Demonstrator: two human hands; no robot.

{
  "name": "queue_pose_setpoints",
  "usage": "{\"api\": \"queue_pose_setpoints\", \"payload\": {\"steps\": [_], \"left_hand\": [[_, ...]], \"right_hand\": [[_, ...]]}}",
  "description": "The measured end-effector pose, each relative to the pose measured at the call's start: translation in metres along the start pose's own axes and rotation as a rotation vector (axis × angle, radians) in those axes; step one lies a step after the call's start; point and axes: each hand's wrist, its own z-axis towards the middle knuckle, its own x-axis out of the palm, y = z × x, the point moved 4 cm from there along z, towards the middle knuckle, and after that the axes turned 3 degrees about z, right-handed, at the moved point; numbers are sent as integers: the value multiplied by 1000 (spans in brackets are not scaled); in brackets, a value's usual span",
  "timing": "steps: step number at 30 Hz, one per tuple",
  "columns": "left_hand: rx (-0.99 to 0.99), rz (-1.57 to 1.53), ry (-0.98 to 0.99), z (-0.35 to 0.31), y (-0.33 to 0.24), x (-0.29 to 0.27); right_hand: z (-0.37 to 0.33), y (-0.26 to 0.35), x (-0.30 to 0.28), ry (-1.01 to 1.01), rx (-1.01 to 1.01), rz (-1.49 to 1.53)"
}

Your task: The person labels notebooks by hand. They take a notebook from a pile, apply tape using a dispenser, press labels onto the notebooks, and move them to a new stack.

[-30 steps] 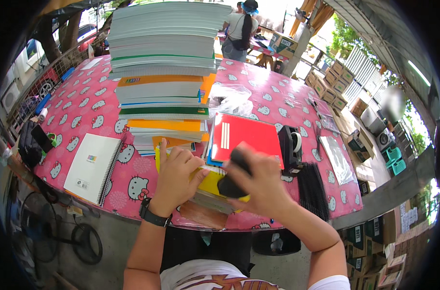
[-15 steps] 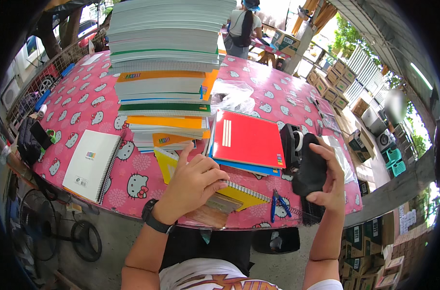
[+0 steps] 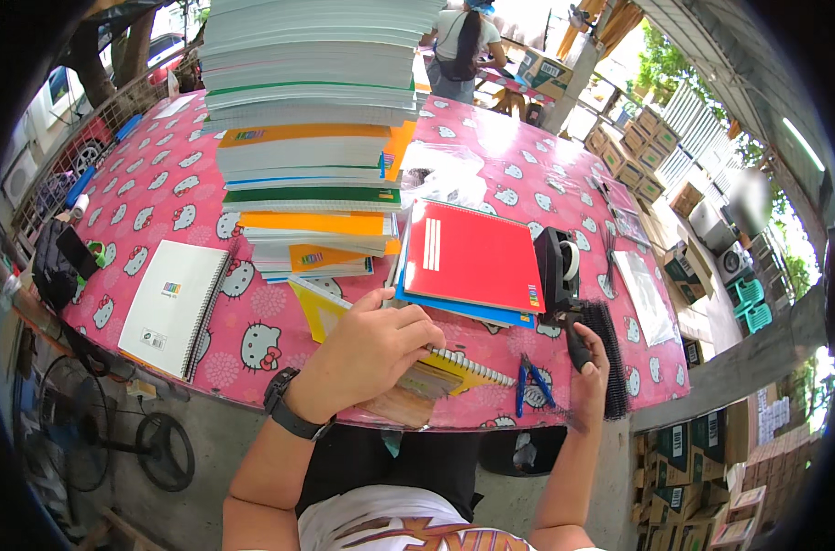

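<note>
My left hand (image 3: pixel 376 349), a black watch on its wrist, is closed on a yellow spiral notebook (image 3: pixel 472 369). The notebook stands tilted on its edge near the front of the table, its coil facing up and right. My right hand (image 3: pixel 590 372) is closed round a dark tool with a rounded black handle (image 3: pixel 578 349), whose kind I cannot make out. Just right of that hand lie black spiral coils (image 3: pixel 605 354). Blue-handled cutting pliers (image 3: pixel 533 386) rest on the table between my hands. A red notebook (image 3: pixel 477 253) tops a small pile behind them.
A tall stack of notebooks (image 3: pixel 307 156) rises at centre left. A white spiral notebook (image 3: pixel 174 308) lies left of it. A black tape dispenser (image 3: pixel 555 262) stands beside the red notebook. A person (image 3: pixel 459 55) works at a far table; cartons (image 3: pixel 638 151) are piled at right.
My right hand has come down and left, from beside the tape dispenser to the coils. The large dark shape in it now shows as a smaller handle. My left hand keeps hold of the yellow notebook.
</note>
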Motion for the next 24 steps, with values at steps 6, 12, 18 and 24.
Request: {"api": "queue_pose_setpoints", "payload": {"steps": [6, 12, 18, 24], "left_hand": [[-169, -105, 60, 2, -3, 0], [-74, 260, -2, -5, -1, 11], [-119, 226, -52, -13, 8, 11], [-175, 252, -281, -25, 13, -3]], "right_hand": [[-9, -33, 14, 17, 44, 91], [-2, -33, 43, 148, 73, 120], [20, -8, 102, 597, 196, 238], [42, 31, 141, 822, 150, 267]]}}
